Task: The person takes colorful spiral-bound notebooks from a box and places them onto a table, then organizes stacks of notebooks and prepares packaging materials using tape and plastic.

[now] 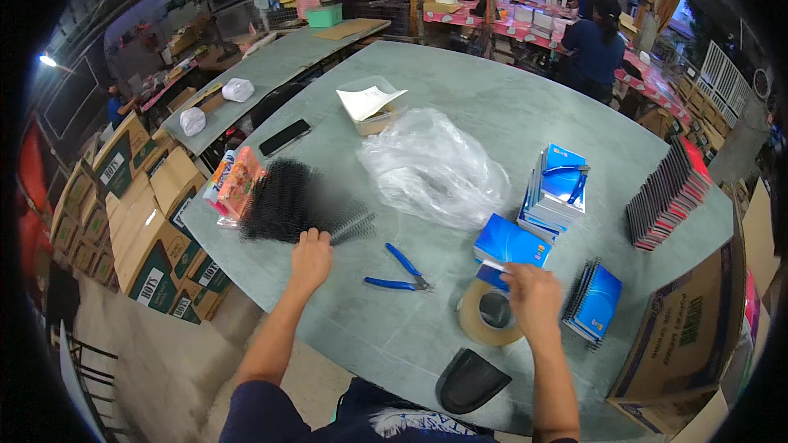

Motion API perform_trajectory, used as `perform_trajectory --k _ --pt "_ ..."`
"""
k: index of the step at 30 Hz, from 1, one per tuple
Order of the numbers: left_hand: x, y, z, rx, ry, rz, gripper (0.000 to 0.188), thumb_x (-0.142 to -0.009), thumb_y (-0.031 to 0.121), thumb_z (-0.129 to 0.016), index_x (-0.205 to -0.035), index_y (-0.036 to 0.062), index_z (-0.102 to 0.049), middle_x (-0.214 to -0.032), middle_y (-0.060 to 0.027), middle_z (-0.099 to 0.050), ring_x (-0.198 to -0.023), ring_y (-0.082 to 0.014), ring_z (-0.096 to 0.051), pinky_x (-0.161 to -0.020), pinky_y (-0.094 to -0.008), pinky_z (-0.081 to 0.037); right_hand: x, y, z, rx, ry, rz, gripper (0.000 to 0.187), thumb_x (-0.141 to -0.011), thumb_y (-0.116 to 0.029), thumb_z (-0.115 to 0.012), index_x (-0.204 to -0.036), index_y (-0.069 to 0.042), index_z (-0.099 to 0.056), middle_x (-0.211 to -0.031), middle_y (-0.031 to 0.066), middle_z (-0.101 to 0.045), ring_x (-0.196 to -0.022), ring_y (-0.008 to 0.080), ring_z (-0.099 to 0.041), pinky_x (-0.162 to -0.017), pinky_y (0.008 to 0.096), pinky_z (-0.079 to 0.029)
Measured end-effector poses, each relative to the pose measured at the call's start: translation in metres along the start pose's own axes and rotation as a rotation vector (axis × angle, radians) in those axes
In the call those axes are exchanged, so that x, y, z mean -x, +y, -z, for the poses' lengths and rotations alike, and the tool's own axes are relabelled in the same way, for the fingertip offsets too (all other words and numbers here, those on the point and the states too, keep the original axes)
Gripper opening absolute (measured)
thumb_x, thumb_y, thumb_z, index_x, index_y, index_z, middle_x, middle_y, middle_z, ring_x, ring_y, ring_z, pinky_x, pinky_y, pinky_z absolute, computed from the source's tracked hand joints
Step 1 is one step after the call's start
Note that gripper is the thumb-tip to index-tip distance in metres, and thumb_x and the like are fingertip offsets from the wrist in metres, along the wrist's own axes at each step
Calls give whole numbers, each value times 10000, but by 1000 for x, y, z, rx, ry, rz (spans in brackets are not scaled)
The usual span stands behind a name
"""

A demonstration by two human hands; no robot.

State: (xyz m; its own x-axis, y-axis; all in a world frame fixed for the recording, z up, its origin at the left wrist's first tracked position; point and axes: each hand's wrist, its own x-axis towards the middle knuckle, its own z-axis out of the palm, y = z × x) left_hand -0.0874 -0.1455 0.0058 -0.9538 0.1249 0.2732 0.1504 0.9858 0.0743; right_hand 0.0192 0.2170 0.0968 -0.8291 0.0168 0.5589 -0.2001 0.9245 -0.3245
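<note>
My left hand [313,261] is at the near edge of a heap of black spiral binding coils [287,201], its fingers closed on a coil there. In my right hand [533,299] is a small blue-covered notebook [493,276], pinched by one end above a roll of clear tape [472,320]. Just beyond it another blue notebook [513,239] lies flat against a stack of unbound blue notebooks [552,193]. Blue-handled cutters [402,275] rest opened on the table between my hands. A second pair of blue cutters [568,178] lies on top of the stack.
Coil-bound blue notebooks [594,299] sit right of my right hand, near a cardboard box [677,336]. A black pouch [472,381] lies at the near edge. Crumpled clear plastic [435,164], a phone [285,138] and a tub [373,121] are farther back. Red-and-black notebooks [669,197] stand far right.
</note>
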Motion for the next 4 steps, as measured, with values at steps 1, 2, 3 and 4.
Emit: perform_trajectory --k 1,2,3,4 --pt "-1 -3 -1 -84 52 -26 205 -705 151 -655 -867 43 -592 -889 -121 -538 -904 -298 -541 -741 -405 -489 -1 -1 -6 -16 -21 18 94 -742 -126 -678 -829 -93 -665 -697 83 -624 -622 270 -578 -579 377 -407" --pt "0 -6 0 -83 56 -16 205 -705 151 -655 -867 43 -592 -889 -121 -538 -904 -298 -541 -741 -405 -489 -1 -3 -7 -17 -22 28 94 -742 -126 -678 -829 -93 -665 -697 83 -624 -622 270 -578 -579 377 -407" --pt "1 -10 1 -83 8 -26 262 -698 181 -676 -922 72 -595 -905 -121 -538 -927 -303 -538 -766 -400 -488 0 -5 -8 -26 -61 18 106 -739 -142 -686 -829 -90 -664 -713 90 -633 -655 272 -599 -612 377 -431" --pt "-3 -11 15 -97 -29 -41 322 -691 211 -696 -978 101 -598 -922 -121 -537 -949 -307 -535 -790 -396 -486 -1 -5 -11 -47 -84 7 121 -735 -158 -694 -829 -87 -664 -728 97 -641 -688 274 -620 -645 377 -455"
